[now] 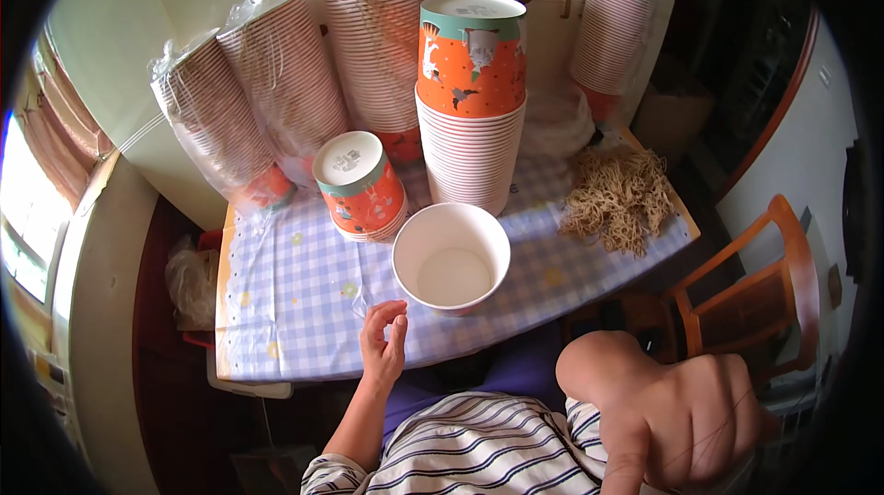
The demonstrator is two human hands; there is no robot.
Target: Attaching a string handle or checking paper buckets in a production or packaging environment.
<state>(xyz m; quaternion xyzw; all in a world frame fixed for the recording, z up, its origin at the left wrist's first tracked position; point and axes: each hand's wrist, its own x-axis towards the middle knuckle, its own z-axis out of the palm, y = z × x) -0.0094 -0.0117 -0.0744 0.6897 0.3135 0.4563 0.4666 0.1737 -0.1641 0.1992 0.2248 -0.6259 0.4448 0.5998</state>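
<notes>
- far left, a bright window (pixel 28 219) with a tan curtain (pixel 69 104) — both bent by the wide lens.
- by the left edge of the surface, a crumpled clear bag (pixel 191 283), thin and shiny.
- the surface (pixel 304 311) wears a blue-and-white checked cloth with scattered yellow flowers and a few soft creases.
- along the back, three tall wrapped stacks (pixel 285 81) of cups lean in wrinkled clear plastic, their pale rims closely ribbed.
- a short stack (pixel 362 186) stands upside down, white base up, orange sides below a green band.
- the left hand (pixel 382 340) is at the front edge, fingers loosely bent, thumb a narrow gap from them, nothing visibly held.
- just beyond it, the open cup (pixel 451 235) — round, smooth, plain white inside — stands mouth up near the front edge, touched by neither hand.
- behind that, a tall upside-down stack (pixel 471 159), ribbed with rims, its top cup orange with animal figures.
- farther right, a tangled heap of thin tan loops (pixel 622 200), with another wrapped stack (pixel 615 34) behind.
- the right hand (pixel 681 412) looms near the lens, fingers curled under; i cannot tell whether it holds anything.
- far right, a glossy brown wooden chair (pixel 746 297).
</notes>
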